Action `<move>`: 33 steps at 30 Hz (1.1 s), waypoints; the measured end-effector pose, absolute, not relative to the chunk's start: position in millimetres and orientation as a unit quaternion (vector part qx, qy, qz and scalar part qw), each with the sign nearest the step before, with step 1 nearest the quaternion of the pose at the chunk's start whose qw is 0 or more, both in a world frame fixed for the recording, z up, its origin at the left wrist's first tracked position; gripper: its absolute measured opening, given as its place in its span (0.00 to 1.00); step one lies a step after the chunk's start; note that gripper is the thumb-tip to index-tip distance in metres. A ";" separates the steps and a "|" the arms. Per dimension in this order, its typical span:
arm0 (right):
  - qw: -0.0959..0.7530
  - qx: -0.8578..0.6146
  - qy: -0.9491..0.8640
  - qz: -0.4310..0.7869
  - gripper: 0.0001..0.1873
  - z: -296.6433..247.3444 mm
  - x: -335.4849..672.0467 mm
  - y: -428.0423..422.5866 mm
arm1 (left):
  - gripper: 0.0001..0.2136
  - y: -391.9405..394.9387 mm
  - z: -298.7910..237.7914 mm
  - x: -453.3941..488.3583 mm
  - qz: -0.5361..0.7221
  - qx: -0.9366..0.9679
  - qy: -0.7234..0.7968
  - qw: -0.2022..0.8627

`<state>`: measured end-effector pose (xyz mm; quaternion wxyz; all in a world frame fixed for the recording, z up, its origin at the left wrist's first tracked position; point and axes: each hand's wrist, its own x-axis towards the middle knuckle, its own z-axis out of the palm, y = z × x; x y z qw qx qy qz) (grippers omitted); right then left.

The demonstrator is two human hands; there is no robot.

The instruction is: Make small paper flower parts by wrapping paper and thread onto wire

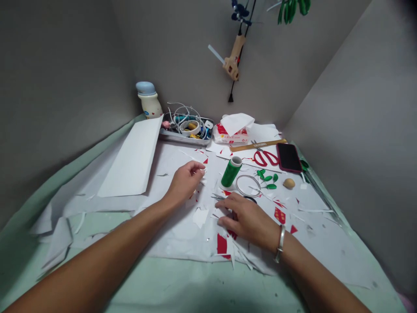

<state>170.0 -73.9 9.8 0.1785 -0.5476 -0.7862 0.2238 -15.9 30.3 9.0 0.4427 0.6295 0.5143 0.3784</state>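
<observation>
The right grip (247, 219) is laid open on white paper (182, 239), with red paper scraps (222, 244) just beside it. The left grip (184, 182) is curled shut on a small paper scrap (203, 172).

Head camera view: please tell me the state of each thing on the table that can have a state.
Left hand, curled, cannot tell if it holds anything
Right hand, resting palm down near white paper scraps, fingers spread
Red-handled scissors, lying flat, apparently closed
Smartphone, lying flat, screen dark
Green thread spool, lying on its side
Hot glue gun, hanging, glue stick inserted
</observation>
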 end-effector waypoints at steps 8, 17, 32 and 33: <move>0.272 -0.594 -0.737 0.172 0.10 25.0 195.5 -64.3 | 0.06 45.5 8.2 -28.7 0.257 0.750 0.551 0.260; 0.388 -0.617 -0.677 0.101 0.11 2.3 204.1 -54.1 | 0.08 56.8 26.2 -43.5 0.121 0.792 0.552 0.229; 0.403 -0.638 -0.651 0.078 0.10 -12.0 217.6 -51.2 | 0.03 39.1 49.9 -52.2 -0.111 0.841 0.479 0.225; 0.402 -0.637 -0.653 0.079 0.10 -13.0 217.8 -50.9 | 0.04 38.2 50.2 -51.6 -0.120 0.845 0.474 0.217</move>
